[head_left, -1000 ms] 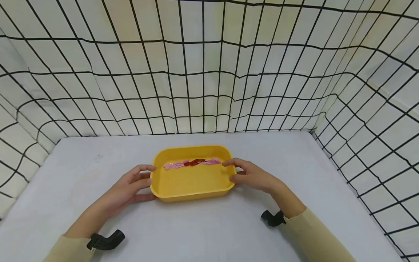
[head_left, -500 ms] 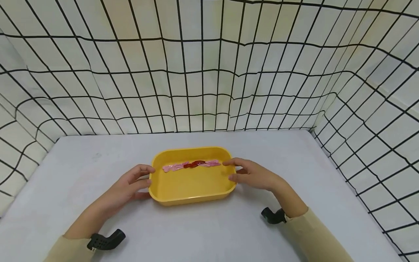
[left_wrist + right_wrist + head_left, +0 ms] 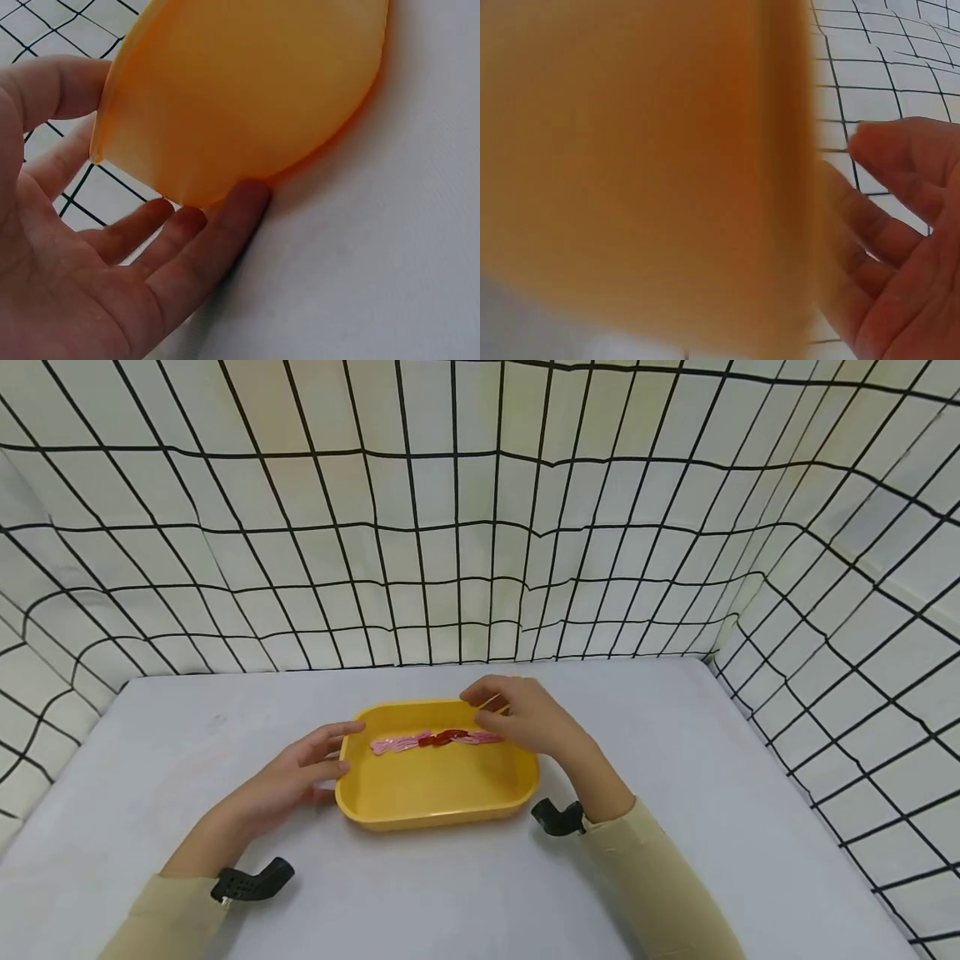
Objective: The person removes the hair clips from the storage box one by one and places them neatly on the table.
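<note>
A shallow yellow plastic tray sits on the white table. Across its back part runs a row of glossy strips: a pink bundle, a red bundle in the middle, and another pink bundle partly behind my right hand. My left hand holds the tray's left end, thumb and fingers at the rim; the left wrist view shows fingertips against its outer wall. My right hand hovers over the back right corner, fingers loosely bent with nothing between them. In the right wrist view the tray wall is blurred.
Black wire netting stands before a white backing behind the table and at both sides. The white tabletop extends around the tray. A black wrist device is on the left arm, another on the right.
My right hand has let go of the tray's right end and moved left and away from me, over the back right corner. The tray has shifted slightly toward me and left.
</note>
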